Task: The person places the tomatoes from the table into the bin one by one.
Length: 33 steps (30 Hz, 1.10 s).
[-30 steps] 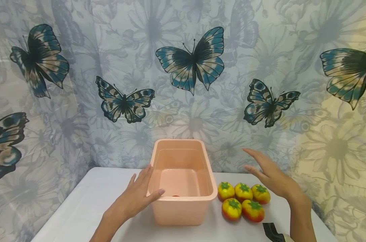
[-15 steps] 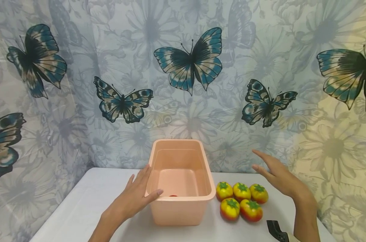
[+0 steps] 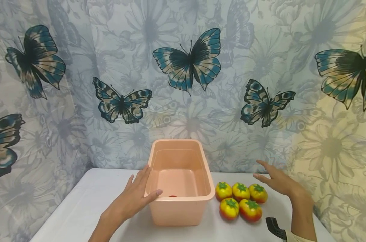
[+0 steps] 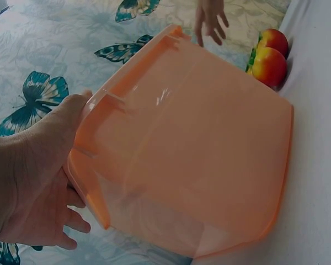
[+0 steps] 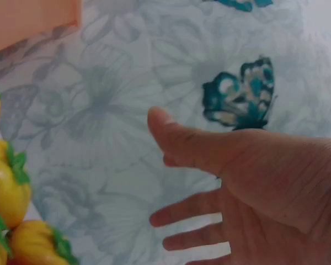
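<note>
A peach-coloured plastic tub (image 3: 180, 213) stands on the white table. My left hand (image 3: 131, 199) rests on the tub's near left corner, its thumb over the front rim and its fingers along the left side. In the left wrist view, those fingers (image 4: 77, 222) look loosely extended. Held in the air, my right hand (image 3: 278, 181) has nothing in it and its fingers are spread. It is nearest to several yellow-red fruits with green leafy tops, which look like persimmons (image 3: 240, 192), right of the tub. Just inside the tub's front wall shows a bit of something red (image 3: 172, 196), mostly hidden.
A butterfly-print cloth (image 3: 198, 117) hangs behind and beside the white table (image 3: 107, 183). Near the right forearm, a black curved piece (image 3: 275, 228) of strap or mount juts out beside a pale band.
My right hand has drifted right, away from the fruits, and then sunk lower. The left hand stays on the tub. The head view has shifted slightly.
</note>
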Available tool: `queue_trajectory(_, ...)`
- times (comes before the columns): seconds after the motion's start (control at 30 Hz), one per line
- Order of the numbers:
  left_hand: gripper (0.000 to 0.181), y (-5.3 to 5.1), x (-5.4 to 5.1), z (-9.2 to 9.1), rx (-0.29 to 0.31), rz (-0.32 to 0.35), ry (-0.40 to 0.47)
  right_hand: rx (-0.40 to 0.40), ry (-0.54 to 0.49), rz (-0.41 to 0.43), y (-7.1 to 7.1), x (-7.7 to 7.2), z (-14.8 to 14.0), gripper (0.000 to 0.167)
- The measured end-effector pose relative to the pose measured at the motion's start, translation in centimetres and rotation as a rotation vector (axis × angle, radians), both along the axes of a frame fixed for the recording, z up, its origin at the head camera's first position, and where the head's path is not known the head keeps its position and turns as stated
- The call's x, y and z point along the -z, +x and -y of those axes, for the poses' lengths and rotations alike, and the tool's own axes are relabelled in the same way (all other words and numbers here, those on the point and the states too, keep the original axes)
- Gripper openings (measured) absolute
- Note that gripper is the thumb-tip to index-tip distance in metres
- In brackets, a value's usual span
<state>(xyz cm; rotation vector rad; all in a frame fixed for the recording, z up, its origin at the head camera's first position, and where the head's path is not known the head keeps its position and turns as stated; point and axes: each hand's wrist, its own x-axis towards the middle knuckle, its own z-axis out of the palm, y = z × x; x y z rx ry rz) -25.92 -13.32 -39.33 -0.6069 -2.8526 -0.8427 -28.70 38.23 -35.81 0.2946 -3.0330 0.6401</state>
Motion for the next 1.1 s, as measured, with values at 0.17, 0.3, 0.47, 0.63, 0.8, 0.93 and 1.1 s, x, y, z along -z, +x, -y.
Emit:
queue_trajectory(0.17, 0.097, -0.1, 0.1, 0.0, 0.001, 0.022, 0.006, 0.006, 0.031, 0.103, -1.3, 2.0, -1.2, 0.088)
queue_trajectory(0.3, 0.098, -0.1, 0.1, 0.0, 0.002, 0.029, 0.006, 0.041, 0.042, 0.264, -1.9, 3.4, -1.5, 0.094)
queue_trajectory(0.47, 0.099, -0.1, 0.1, -0.1, -0.002, 0.022, 0.002, 0.098, 0.058, 0.414, -2.0, 4.6, -1.6, 0.101)
queue_trajectory(0.63, 0.099, -0.1, 0.0, -0.1, 0.001, 0.019, 0.002, 0.149, 0.055, 0.453, -1.9, 5.6, -2.0, 0.108)
queue_trajectory(0.8, 0.099, 0.0, -0.1, -0.1, 0.000, 0.019, 0.003, 0.138, 0.091, 0.442, -2.2, 6.4, -2.3, 0.104)
queue_trajectory(0.93, 0.098, 0.0, -0.2, -0.1, 0.000, 0.020, 0.005, 0.147, 0.092, 0.441, -2.2, 6.6, -2.2, 0.104)
queue_trajectory(1.1, 0.098, 0.1, -0.2, -0.1, -0.003, 0.024, 0.006, 0.195, 0.077, 0.447, -1.6, 5.6, -2.1, 0.115)
